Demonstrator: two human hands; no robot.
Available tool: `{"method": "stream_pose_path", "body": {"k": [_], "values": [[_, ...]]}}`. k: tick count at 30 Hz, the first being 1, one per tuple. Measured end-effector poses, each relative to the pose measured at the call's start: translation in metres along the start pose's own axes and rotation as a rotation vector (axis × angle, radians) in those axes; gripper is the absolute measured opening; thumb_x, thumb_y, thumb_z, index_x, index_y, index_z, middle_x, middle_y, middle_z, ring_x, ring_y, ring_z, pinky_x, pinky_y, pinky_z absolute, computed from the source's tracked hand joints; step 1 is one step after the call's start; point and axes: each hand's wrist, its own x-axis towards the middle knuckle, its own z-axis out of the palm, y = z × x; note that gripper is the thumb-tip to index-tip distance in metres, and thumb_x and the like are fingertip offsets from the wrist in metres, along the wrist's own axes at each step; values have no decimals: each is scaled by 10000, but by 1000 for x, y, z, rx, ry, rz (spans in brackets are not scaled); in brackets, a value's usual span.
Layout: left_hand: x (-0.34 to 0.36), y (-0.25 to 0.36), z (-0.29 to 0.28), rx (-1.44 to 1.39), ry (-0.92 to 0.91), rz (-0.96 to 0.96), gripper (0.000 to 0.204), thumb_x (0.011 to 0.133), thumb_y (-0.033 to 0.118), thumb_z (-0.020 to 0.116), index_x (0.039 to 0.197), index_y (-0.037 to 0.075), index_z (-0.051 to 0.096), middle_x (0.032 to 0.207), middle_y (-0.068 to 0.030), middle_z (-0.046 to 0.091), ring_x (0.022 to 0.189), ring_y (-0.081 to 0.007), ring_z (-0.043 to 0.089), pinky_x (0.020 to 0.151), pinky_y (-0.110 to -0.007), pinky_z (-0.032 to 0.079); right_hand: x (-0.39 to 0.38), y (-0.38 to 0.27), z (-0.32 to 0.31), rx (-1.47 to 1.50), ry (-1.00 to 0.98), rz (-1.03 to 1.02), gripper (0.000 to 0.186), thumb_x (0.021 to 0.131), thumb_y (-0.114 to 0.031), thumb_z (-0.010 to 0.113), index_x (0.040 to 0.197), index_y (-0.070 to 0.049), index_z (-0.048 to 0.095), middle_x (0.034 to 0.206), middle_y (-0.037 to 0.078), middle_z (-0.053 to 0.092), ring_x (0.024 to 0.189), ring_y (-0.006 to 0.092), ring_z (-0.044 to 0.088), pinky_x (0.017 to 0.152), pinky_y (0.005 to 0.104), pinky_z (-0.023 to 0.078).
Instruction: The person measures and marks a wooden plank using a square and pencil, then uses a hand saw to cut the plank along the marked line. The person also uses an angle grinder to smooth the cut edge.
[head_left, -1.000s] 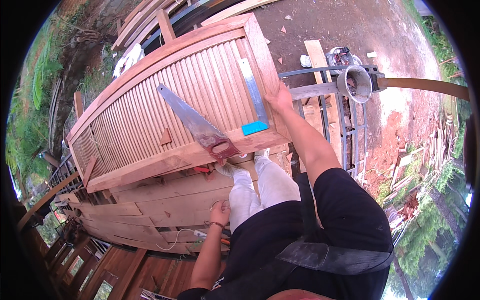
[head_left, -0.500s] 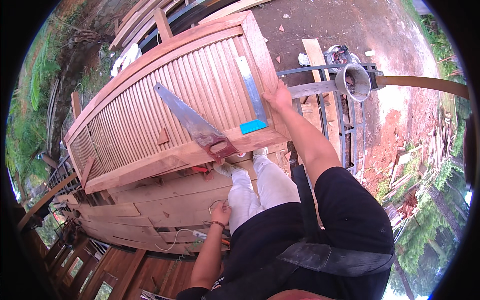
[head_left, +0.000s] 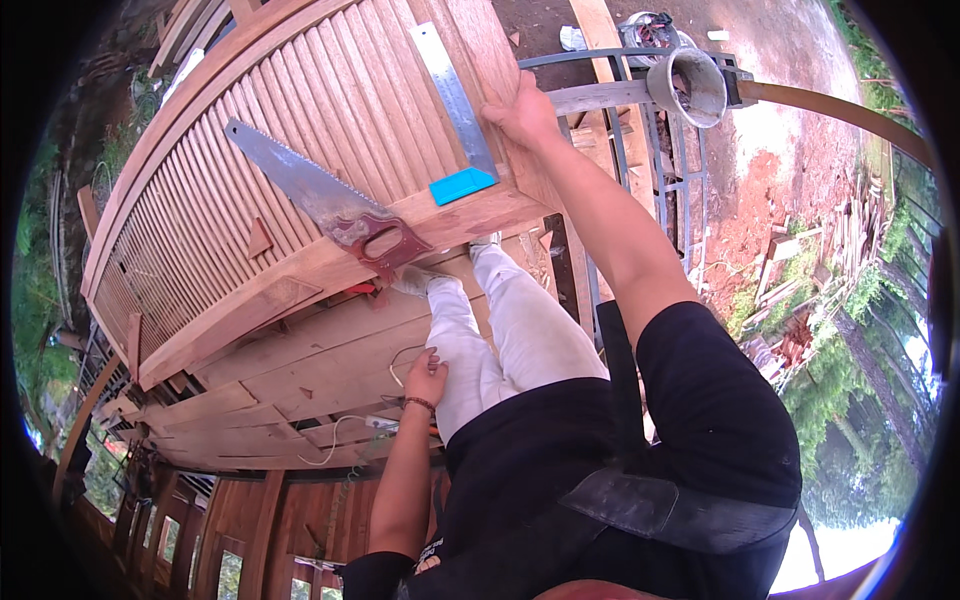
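Observation:
A wooden louvred panel, framed and slatted, lies in front of me. My right hand grips its right-hand frame edge, thumb on top and the other fingers partly hidden. A try square with a steel blade and blue stock rests on the slats and near rail, just left of that hand. Further left, a handsaw with a reddish-brown handle lies across the slats, its handle reaching past the near rail. Beside my thigh hangs my left hand, fingers loosely curled, with nothing visible in it.
Small wood offcuts lie on the panel. Plank flooring is below, with a white cable. To the right, a grey bucket stands by a metal frame. Boards and sticks lie scattered on the ground beyond.
The view has shifted, so the panel and tools appear nearer and further left. My right hand stays on the panel edge; the saw and square keep their places on it.

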Motion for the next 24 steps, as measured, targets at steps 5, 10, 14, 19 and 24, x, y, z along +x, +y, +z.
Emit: {"method": "stream_pose_path", "body": {"k": [5,10,14,19,24], "values": [[3,-2,4,-61,-2,-23,449,856,169,694,1268,23,595,1071,-152,694,931,-228,684,842,-355,550,6,5,2,-4,34,-6,795,705,-451,776,1246,26,442,1137,275,645,1069,406,637,947,444,498],[9,-20,15,-42,-22,-27,442,854,165,691,1263,25,603,1056,-148,699,917,-229,687,842,-350,549,7,9,14,30,77,-26,864,726,-496,775,1290,58,428,1154,287,643,1086,408,630,953,423,486],[13,-29,24,-46,-23,-3,435,855,164,686,1260,24,607,1046,-145,701,902,-231,685,833,-347,549,6,8,18,34,90,-17,841,717,-503,775,1257,43,432,1164,269,637,1088,388,635,947,425,499],[27,-14,25,7,-79,7,442,860,166,681,1268,15,598,1061,-147,693,898,-232,679,812,-349,546,18,20,7,-40,-46,-119,931,725,-586,769,1295,59,414,1191,263,633,1110,357,635,964,409,492],[32,11,17,22,-85,73,440,869,157,676,1276,15,589,1081,-146,687,908,-211,674,777,-336,536,31,58,-6,420,-9,-147,953,750,-656,722,1323,60,463,1228,255,628,1120,334,632,983,403,480]]}}
